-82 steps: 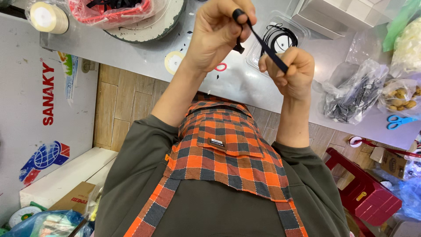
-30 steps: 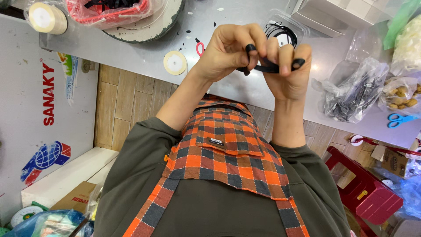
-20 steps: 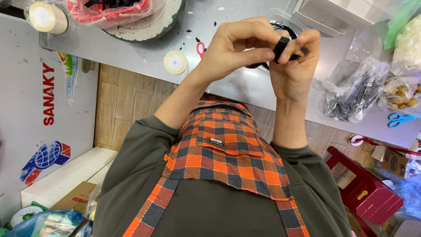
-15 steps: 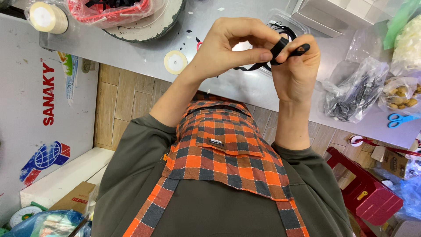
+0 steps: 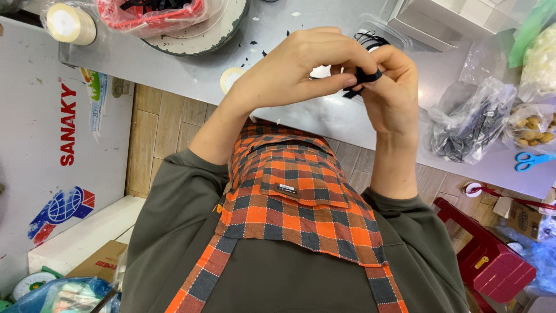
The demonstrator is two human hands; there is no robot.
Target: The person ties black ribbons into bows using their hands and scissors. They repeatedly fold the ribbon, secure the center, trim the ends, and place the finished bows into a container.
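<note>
Both of my hands are raised together above the grey metal table [image 5: 174,72], in front of my orange checked apron. My left hand [image 5: 301,69] and my right hand [image 5: 397,93] pinch the same short black ribbon [image 5: 365,77]. The ribbon is folded into a small loop between the fingertips, which hide most of it. Just behind the hands lies a clear plastic container [image 5: 385,36] with more black ribbon in it.
On the table are a roll of tape [image 5: 68,23], a round tray [image 5: 208,40] holding a red-filled plastic bag, a small tape roll [image 5: 230,78], a bag of black pieces [image 5: 463,127], a bag of nuts [image 5: 533,133] and blue scissors [image 5: 533,160]. A red stool [image 5: 492,261] stands on the floor at the right.
The ribbon was stretched out long between my hands. It is now folded into a small loop, and my hands have come closer together and pinch it.
</note>
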